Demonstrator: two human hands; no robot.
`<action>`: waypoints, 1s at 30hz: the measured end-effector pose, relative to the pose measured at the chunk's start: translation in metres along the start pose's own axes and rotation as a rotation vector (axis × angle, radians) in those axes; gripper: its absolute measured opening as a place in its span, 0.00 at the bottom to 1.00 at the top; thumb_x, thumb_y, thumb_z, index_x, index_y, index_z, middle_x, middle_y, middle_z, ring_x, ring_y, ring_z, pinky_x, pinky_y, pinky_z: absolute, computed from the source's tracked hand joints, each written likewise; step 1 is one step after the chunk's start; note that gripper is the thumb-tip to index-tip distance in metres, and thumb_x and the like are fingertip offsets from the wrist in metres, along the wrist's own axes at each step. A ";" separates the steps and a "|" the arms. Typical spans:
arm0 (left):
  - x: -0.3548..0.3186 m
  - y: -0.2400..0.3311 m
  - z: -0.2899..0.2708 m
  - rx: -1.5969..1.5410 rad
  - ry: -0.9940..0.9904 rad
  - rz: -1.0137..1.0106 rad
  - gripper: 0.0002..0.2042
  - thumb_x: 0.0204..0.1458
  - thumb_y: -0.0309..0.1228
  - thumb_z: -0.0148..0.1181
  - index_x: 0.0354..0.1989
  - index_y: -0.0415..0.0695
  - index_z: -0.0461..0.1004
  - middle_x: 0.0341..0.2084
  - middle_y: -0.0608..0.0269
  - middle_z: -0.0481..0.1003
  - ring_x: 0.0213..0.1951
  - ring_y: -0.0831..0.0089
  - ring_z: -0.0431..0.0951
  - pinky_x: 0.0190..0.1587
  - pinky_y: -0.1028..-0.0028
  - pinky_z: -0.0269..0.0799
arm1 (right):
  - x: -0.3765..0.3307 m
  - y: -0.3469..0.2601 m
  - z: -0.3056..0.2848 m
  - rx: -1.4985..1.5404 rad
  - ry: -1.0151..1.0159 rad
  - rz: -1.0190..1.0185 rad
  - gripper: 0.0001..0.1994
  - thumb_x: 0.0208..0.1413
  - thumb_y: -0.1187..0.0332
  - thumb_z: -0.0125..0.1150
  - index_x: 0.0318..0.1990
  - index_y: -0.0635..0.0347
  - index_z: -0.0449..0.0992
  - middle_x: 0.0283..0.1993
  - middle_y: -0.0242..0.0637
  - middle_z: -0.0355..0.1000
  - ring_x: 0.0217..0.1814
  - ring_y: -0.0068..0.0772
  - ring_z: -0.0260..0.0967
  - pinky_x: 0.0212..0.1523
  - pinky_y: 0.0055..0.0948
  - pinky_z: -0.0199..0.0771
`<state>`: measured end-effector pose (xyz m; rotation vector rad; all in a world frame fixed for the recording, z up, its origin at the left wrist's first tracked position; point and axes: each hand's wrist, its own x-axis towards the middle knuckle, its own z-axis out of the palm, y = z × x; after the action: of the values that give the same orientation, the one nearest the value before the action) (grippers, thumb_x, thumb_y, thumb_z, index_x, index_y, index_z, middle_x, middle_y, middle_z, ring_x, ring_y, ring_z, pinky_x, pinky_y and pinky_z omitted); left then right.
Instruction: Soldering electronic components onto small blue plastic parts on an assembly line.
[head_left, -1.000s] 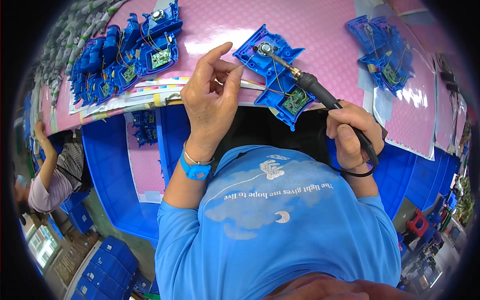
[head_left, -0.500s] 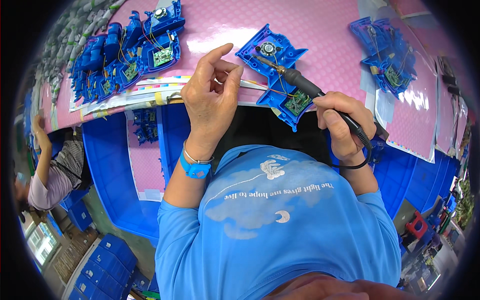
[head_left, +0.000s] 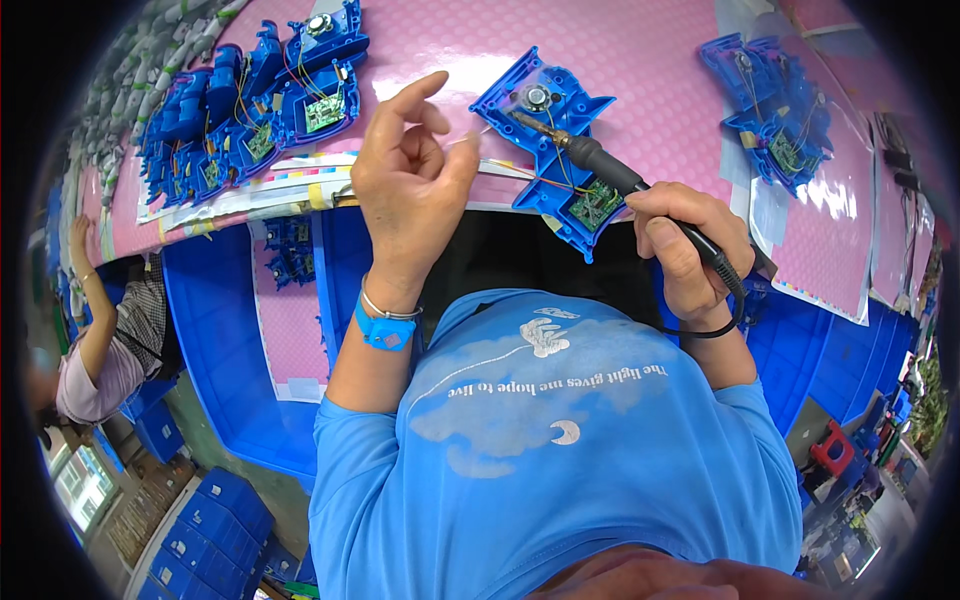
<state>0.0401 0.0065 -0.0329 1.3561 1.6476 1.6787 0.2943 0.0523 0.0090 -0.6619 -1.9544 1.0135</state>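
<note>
My right hand grips a black-handled soldering iron. Its metal tip points left over the upper half of a blue plastic housing, just below a round silver speaker. Thin coloured wires run from that half down to a green circuit board in the lower half. To the left of the housing, my left hand is raised with index finger and thumb apart. Nothing shows between its fingers, and a blue wrist strap circles that wrist.
Several wired blue housings crowd the table's left side; another lies at the right on the pink patterned tabletop. Grey bundled items line the far left. Blue bins stand below the edge. A co-worker's arm reaches in at left.
My left hand has drawn left, away from the housing, and its fingers have spread. The soldering iron and my right hand stay nearly still. The co-worker's arm has shifted.
</note>
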 end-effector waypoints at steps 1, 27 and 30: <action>-0.001 0.000 -0.004 -0.063 0.027 -0.037 0.21 0.46 0.14 0.65 0.52 0.42 0.79 0.27 0.70 0.76 0.19 0.89 0.61 0.22 0.84 0.56 | 0.000 0.000 0.000 0.000 0.001 0.000 0.13 0.61 0.70 0.57 0.45 0.74 0.79 0.28 0.41 0.75 0.25 0.27 0.70 0.29 0.27 0.70; 0.004 0.010 -0.013 0.605 -0.165 0.893 0.12 0.47 0.23 0.70 0.42 0.40 0.82 0.36 0.60 0.81 0.27 0.69 0.81 0.24 0.75 0.75 | -0.001 -0.002 -0.002 0.057 0.115 0.022 0.09 0.55 0.71 0.63 0.40 0.66 0.84 0.28 0.40 0.80 0.23 0.26 0.75 0.25 0.25 0.70; 0.009 0.004 -0.007 0.606 -0.187 0.820 0.12 0.46 0.22 0.70 0.40 0.39 0.81 0.37 0.61 0.82 0.28 0.69 0.82 0.25 0.75 0.77 | -0.001 0.001 0.001 0.087 0.133 0.030 0.09 0.57 0.71 0.63 0.40 0.66 0.84 0.27 0.39 0.80 0.22 0.26 0.74 0.25 0.25 0.69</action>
<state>0.0313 0.0095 -0.0248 2.6704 1.6604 1.3586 0.2936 0.0517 0.0071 -0.6937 -1.7802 1.0404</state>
